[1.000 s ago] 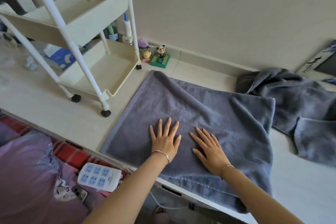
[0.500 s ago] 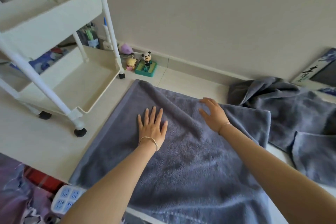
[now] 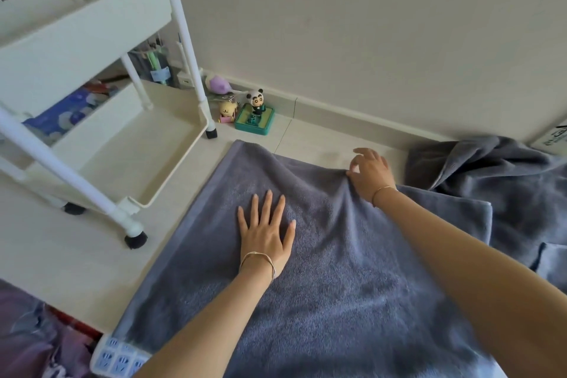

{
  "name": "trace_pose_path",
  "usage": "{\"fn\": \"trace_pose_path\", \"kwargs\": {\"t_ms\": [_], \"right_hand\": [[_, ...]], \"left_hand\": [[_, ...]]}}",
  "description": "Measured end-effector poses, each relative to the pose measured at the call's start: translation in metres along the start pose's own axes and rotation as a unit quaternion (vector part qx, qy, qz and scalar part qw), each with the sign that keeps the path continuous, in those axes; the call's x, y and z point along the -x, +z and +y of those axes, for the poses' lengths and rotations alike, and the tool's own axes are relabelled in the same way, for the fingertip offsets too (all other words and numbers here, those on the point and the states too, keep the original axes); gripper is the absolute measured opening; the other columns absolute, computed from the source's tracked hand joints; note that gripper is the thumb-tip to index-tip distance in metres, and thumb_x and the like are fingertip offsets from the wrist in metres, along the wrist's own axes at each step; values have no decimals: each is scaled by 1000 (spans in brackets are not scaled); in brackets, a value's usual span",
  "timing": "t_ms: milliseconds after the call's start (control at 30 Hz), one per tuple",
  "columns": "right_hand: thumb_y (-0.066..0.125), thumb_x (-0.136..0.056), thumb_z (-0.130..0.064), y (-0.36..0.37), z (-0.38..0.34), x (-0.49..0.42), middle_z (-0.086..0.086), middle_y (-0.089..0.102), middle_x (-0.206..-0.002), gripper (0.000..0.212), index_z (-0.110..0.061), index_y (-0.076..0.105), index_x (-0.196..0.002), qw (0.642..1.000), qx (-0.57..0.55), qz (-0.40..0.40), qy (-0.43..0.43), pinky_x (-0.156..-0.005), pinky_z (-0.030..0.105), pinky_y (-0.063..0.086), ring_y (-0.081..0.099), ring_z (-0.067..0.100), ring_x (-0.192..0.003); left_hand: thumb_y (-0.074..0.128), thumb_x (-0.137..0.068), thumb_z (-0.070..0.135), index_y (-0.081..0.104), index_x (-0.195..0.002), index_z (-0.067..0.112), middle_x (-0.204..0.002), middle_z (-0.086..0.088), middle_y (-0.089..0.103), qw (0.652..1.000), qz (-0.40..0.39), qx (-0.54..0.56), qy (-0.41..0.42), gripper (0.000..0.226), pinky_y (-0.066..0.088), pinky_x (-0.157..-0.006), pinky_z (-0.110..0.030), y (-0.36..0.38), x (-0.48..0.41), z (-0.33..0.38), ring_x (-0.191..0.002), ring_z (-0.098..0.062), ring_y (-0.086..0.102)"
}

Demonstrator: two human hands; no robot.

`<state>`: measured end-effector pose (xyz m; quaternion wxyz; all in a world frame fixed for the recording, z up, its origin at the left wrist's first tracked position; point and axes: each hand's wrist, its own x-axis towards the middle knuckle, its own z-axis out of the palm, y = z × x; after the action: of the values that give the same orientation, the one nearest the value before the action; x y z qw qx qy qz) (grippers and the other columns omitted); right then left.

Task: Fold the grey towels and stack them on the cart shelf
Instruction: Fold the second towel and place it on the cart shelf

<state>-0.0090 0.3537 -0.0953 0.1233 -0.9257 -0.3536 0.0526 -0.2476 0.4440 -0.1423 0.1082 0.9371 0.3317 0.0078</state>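
**Head view.** We look down on a grey towel [image 3: 352, 270] spread flat on the floor [image 3: 61, 255], just right of the white cart [image 3: 86, 49]. The left hand [image 3: 265, 233] rests palm-down near the towel's middle, fingers straight and spread. The right hand [image 3: 369, 173] is at the far edge. Its fingers curl and pinch the cloth, which rises to it in a ridge. A second grey towel [image 3: 497, 181] lies crumpled at far right, just beside the first.

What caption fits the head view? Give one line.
Left hand presses the grey towel flat, right hand pinches its far edge, cart alongside.
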Motion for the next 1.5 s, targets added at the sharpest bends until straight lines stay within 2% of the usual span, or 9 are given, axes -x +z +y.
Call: {"fn": "trace_pose_path", "kwargs": {"t_ms": [167,367,533,733,833,1000,1233,1400,1500], "right_hand": [[54,-89,-18,5,12,6,6,48,-132,17,-13,62,-103,997,44,36,42,-105,34,20,36,26,-127],[49,-93,-27,13,-3,66,12,47,-140,35,-10,59,-122,996,-48,53,-52,-110,43,27,39,34,-132],[16,-98,-51,30,10,147,4,42,-146,59,-20,50,-135,994,-6,-24,-110,-116,38,17,36,25,-137],[-9,-87,-65,8,103,214,-17,3,-153,66,-40,7,-146,998,42,-52,-13,-115,21,-14,2,7,-144],[-18,-80,-70,-5,136,239,-19,3,-152,76,-40,8,-145,998,41,-35,44,-115,23,-12,0,5,-143],[30,-93,-58,-16,126,278,-5,45,-143,56,-24,57,-127,988,-113,84,58,-113,36,28,38,17,-134],[57,-87,-47,-19,102,364,-18,52,-123,29,-34,58,-114,972,-202,97,75,-99,15,35,48,-3,-111],[63,-87,-31,-28,98,386,-5,59,-114,36,-23,46,-119,867,-399,-15,299,-68,12,47,58,2,-89],[66,-86,-31,-35,99,376,2,67,-105,41,-7,56,-118,782,-511,-83,348,-73,18,51,63,9,-90]], "left_hand": [[-11,-80,59,2,-150,30,-159,2,-2,1000,-9,-15,-1,76,-11,-112,-53,0,0,1,-146,-27,-6],[-24,-71,56,-13,-148,24,-158,-1,-13,997,-57,-51,-15,84,-11,-111,-55,-6,-3,6,-145,-29,-12],[11,-94,51,32,-145,21,-151,-6,34,996,-8,-11,92,63,12,-112,-58,-1,16,48,-138,-33,32],[28,-89,52,39,-141,30,-147,0,42,980,-80,-25,180,57,14,-104,-59,15,38,92,-133,-32,40],[12,-88,56,21,-147,34,-155,3,23,980,-85,-47,175,63,0,-110,-57,17,39,90,-143,-30,22],[-39,-66,66,-19,-140,38,-157,7,-12,980,-88,-35,175,82,-13,-111,-53,13,43,92,-145,-23,-12],[-1,-94,60,1,-149,38,-157,8,8,968,-67,16,243,59,-9,-115,-42,16,140,101,-144,-16,-2],[8,-99,52,25,-147,29,-151,1,32,976,-66,-6,205,56,6,-113,-44,26,169,97,-139,-20,23],[6,-98,54,30,-145,28,-151,2,33,977,-80,-7,197,59,10,-111,-46,25,166,102,-138,-21,27]]}}
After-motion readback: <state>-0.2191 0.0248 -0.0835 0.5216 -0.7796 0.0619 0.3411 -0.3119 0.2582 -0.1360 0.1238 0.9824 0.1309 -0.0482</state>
